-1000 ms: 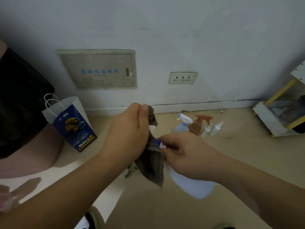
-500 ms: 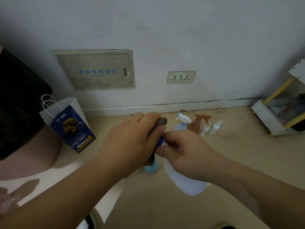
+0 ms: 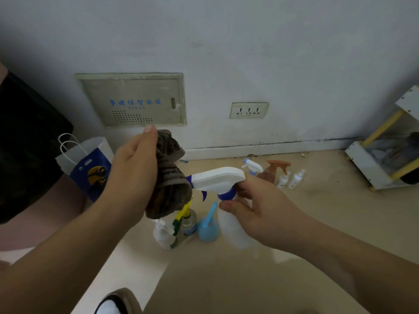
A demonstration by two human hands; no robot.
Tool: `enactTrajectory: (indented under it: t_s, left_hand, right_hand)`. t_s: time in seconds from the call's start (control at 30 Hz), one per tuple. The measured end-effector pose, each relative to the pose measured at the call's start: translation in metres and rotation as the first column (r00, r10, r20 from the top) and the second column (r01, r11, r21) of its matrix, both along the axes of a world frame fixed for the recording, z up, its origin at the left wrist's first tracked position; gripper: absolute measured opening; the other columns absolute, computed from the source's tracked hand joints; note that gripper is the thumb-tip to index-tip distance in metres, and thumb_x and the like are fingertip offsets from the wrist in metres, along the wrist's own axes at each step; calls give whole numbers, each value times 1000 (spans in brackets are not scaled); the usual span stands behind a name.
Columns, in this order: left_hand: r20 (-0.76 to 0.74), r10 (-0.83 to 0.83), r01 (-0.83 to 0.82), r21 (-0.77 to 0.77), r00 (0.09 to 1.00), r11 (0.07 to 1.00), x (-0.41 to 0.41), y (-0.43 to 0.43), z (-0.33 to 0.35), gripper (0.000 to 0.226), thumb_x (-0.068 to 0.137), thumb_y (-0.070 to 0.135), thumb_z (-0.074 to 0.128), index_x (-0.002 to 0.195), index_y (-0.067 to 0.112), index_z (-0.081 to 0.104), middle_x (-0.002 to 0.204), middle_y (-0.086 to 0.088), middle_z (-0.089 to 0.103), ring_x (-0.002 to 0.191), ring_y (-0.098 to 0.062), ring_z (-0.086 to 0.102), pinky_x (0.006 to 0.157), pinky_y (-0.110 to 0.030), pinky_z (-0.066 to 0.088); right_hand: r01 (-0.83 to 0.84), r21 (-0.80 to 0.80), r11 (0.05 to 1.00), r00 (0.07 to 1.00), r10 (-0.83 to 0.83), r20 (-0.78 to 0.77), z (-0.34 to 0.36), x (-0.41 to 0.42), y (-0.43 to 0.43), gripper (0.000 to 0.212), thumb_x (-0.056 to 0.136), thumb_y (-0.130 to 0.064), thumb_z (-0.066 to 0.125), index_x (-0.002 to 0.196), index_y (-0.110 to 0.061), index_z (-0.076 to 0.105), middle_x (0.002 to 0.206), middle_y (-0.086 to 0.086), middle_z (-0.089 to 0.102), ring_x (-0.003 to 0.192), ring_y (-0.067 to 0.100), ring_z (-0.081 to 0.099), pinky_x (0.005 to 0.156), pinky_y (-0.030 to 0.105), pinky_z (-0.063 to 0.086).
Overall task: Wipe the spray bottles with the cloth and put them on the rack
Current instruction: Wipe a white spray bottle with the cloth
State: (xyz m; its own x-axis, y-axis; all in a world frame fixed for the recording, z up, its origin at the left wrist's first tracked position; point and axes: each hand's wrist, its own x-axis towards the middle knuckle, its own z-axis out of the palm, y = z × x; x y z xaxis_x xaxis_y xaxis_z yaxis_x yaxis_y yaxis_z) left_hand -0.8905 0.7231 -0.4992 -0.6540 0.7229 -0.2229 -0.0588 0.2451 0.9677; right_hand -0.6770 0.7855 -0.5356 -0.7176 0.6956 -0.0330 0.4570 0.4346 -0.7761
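Got the brown cloth (image 3: 169, 177) bunched up in the left hand (image 3: 133, 175), fingers wrapped round it, thumb sticking up, and pressed right against the nozzle tip of the white spray bottle (image 3: 217, 179). Holding that bottle up off the floor (image 3: 226, 279) with the right hand (image 3: 260, 214), thumb and fingers curled round the neck just under the blue collar, spray head pointing left. Directly below the bottle, standing on the floor: a clear bottle (image 3: 188, 224) with a yellow-green trigger and a light blue bottle (image 3: 207, 227) just beside it. Behind the bottle, by the wall (image 3: 272, 53), four more sprayers (image 3: 275, 172). Well off to its right, the rack (image 3: 367, 164). Way off to its left, a paper bag (image 3: 88, 168).
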Motion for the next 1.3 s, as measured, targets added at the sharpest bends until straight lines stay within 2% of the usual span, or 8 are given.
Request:
enactTrajectory:
  t_s: [0.27,0.43,0.67,0.87,0.97,1.1,1.2,1.3]
  left_hand:
    - [-340,-430,482,82,837,872,14,-19,-12,35,96,35,35,97,22,68,87,-5,66,81,-22,65,75,-49,55]
    - [-321,-412,467,116,853,876,17,-17,-17,35,98,33,36,95,18,67,84,-11,66,77,-23,67,72,-46,54]
    - [-573,-228,345,102,787,933,14,-17,-14,25,100,42,35,96,34,58,83,5,59,72,-16,58,64,-52,53]
    - [-910,-344,517,-186,230,836,38,-29,-23,45,105,44,32,149,35,38,125,11,49,88,-11,56,63,-36,56]
    - [-848,-417,465,-240,326,852,24,-23,-33,48,103,52,21,150,43,28,119,14,50,84,-8,56,69,-38,57]
    - [-677,-555,481,-324,484,814,12,-23,-39,34,104,48,27,120,40,56,91,13,60,81,-5,58,78,-40,56]
    - [-583,-446,317,-316,679,894,-3,-18,-27,28,107,38,36,107,29,62,85,3,64,78,-15,63,78,-47,59]
    - [-461,-262,225,-135,848,965,-5,-16,-12,27,108,37,36,110,32,63,89,1,65,80,-19,65,73,-46,62]
  right_hand:
    - [-12,517,856,985,99,-142,0,-1,13,31,96,-10,65,126,-14,67,120,-5,68,111,13,61,96,22,46]
    - [5,591,806,992,69,-102,3,1,14,31,97,-15,62,127,-18,67,119,-6,69,108,16,64,91,30,51]
    - [-21,586,810,999,1,34,-3,3,12,29,92,-29,50,116,-25,67,104,-12,68,92,11,59,80,6,32]
    - [24,604,797,997,-65,47,-13,4,16,22,83,-20,66,105,-21,70,99,-5,70,86,19,64,64,27,40]
    - [58,582,811,991,-116,63,-17,11,22,30,86,-28,68,116,-20,70,104,-5,72,93,13,54,67,22,39]
    - [38,563,826,990,-106,89,-20,18,24,34,86,-16,77,120,-20,71,107,-7,73,97,9,51,71,9,31]
    - [79,516,853,992,-118,44,-19,21,27,32,89,-15,77,119,-17,70,107,-4,73,100,11,53,73,22,42]
    - [53,553,832,996,-81,26,-17,18,24,38,87,-15,76,124,-19,68,107,-8,71,96,6,51,76,12,36]
